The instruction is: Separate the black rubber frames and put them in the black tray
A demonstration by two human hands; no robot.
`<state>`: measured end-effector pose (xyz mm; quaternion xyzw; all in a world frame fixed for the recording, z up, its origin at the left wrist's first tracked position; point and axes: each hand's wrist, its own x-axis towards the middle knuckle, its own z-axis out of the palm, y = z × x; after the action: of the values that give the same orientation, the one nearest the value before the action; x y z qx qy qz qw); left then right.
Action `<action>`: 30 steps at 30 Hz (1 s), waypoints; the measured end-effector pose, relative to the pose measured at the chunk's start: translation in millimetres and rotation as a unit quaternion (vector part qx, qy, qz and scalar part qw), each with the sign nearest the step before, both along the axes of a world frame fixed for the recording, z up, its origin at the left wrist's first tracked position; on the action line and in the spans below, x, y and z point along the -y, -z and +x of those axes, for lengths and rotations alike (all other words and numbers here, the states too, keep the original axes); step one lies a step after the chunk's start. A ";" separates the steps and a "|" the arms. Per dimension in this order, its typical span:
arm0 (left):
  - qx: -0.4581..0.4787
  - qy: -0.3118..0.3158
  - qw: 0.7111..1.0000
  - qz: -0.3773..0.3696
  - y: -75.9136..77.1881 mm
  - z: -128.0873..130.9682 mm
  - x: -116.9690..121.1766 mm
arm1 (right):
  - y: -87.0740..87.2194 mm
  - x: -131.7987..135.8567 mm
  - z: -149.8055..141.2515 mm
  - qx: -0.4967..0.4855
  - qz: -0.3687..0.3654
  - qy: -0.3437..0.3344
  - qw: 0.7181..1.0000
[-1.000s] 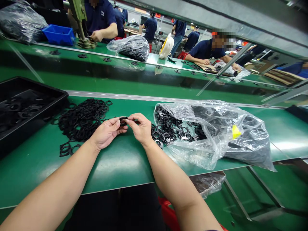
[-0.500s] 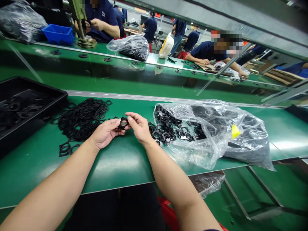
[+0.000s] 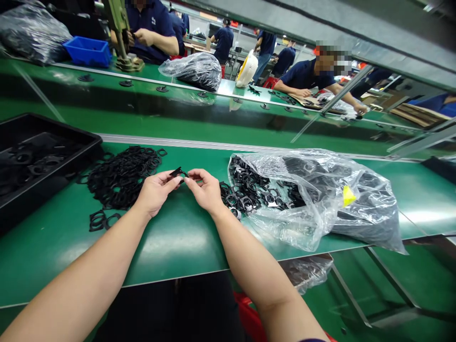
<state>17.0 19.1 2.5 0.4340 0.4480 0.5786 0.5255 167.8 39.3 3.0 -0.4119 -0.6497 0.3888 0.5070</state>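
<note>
Between my two hands is a small black plastic ring part [image 3: 177,171], tilted above the green table [image 3: 178,237]. My left hand [image 3: 156,192] pinches it from the left, thumb toward me. From the other side, the fingertips of my right hand [image 3: 204,189] close on its right edge. A heap of similar black ring parts [image 3: 123,175] lies just left of my left hand. To the right, more black parts [image 3: 245,197] spill from the mouth of a clear plastic bag [image 3: 320,204]. Fingers hide some of the held part.
A black tray [image 3: 81,145] with ring parts stands at the far left. Two loose rings [image 3: 103,221] lie near the heap. Beyond, a conveyor belt [image 3: 178,114] carries spaced black pieces. Co-workers in dark shirts [image 3: 302,73] sit across it. The bag bears a yellow label [image 3: 348,195].
The ring part has been turned in my fingers, from facing me to a tilted, edge-on position. Both hands stay in nearly the same place.
</note>
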 end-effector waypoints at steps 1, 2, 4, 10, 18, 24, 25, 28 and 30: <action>-0.014 -0.006 1.000 0.006 1.1 -0.2 -0.4 | 0.3 0.4 0.2 0.023 0.056 0.025 0.998; -0.025 -0.007 1.000 0.011 1.9 -0.3 -0.5 | 0.2 0.7 0.6 0.039 0.104 0.039 0.993; -0.039 0.000 0.999 0.018 2.5 0.2 0.0 | -0.8 1.3 1.3 0.056 0.175 0.045 0.982; -0.067 0.021 0.997 0.038 0.9 2.6 2.4 | -3.1 1.7 2.2 0.073 0.253 0.054 0.963; -0.082 0.030 0.995 0.055 3.3 0.2 2.5 | -4.7 3.2 1.4 0.061 0.228 0.055 0.970; -0.093 0.021 0.994 0.059 4.0 -0.1 2.4 | -3.6 1.1 3.2 0.058 0.229 0.038 0.971; -0.097 0.019 0.993 0.060 4.4 -0.4 2.1 | -3.6 0.8 3.5 0.056 0.227 0.034 0.972; -0.122 0.017 0.990 0.070 5.5 -1.6 1.6 | -4.4 0.9 3.7 0.049 0.210 0.025 0.976; -0.137 0.018 0.987 0.079 5.6 -2.1 1.8 | -5.1 1.7 3.2 0.043 0.194 0.023 0.980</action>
<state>14.9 17.3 -3.1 0.5576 0.4604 0.5378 0.4334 171.0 37.6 8.2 -0.3369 -0.7241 0.2258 0.5578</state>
